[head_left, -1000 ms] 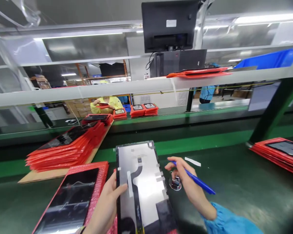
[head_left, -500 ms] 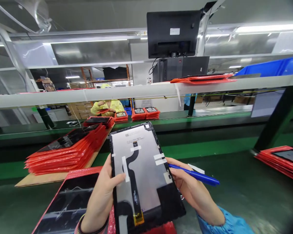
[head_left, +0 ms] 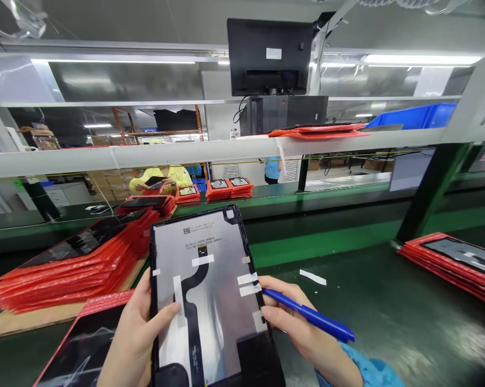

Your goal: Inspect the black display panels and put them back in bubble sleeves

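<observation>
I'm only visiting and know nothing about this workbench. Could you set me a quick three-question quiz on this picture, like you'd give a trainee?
1. Multiple choice: what does the right hand hold? A a blue pen; B scissors; C a brush.
2. True or false: the left hand grips the panel with its thumb lying on the silvery back face.
3. Short answer: what colour are the stacked sleeves to the left of the panel?

Key: 1 A. 2 True. 3 Red.
</observation>
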A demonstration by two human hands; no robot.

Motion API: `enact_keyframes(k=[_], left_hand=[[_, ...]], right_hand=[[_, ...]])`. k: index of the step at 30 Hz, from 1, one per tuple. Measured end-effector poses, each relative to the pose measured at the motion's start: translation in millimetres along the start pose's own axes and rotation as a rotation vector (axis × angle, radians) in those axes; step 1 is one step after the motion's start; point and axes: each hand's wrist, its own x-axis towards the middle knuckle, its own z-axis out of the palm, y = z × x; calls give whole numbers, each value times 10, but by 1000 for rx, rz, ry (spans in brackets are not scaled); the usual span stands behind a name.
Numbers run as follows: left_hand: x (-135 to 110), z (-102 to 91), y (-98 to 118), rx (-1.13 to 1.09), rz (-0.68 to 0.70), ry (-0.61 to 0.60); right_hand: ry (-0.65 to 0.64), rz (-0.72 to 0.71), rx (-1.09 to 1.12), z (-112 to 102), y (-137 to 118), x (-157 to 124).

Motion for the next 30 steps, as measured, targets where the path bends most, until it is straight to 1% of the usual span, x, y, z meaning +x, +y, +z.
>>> enact_keyframes(k=[3, 7, 10, 12, 14, 16, 17, 21, 22, 24, 27, 29, 30], left_hand=[[-80, 48, 36, -2, 11, 36], [-153, 78, 32, -12, 21, 56], [-193, 82, 4, 45, 31, 39], [-215, 91, -5, 69, 33, 42], [-224, 102, 1, 42, 32, 61], [-211, 97, 16, -2, 21, 69], [-195, 84, 24, -14, 15, 68], [-91, -30, 21, 6, -22, 14], [-65, -61, 11, 11, -28, -3], [-30, -107, -10, 7, -46, -36], [-26, -127, -33, -8, -52, -70], [-53, -110, -49, 40, -11, -63], [-73, -93, -63, 95, 34, -47]], right_hand=[[-3, 7, -152, 32, -67, -16], [81, 57, -310, 98, -113, 14], [96, 53, -365, 138, -77, 69], [139, 49, -384, 149, -54, 92], [126, 39, -378, 141, -50, 85], [94, 19, -346, 111, -58, 49], [101, 6, -326, 90, -61, 24], [199, 7, -270, 10, -34, -45], [196, 27, -248, -2, -19, -43], [165, 78, -139, -17, 10, -11], [90, 137, 109, -34, 25, 74], [82, 126, 185, -52, 9, 131], [92, 107, 197, -61, -4, 154]])
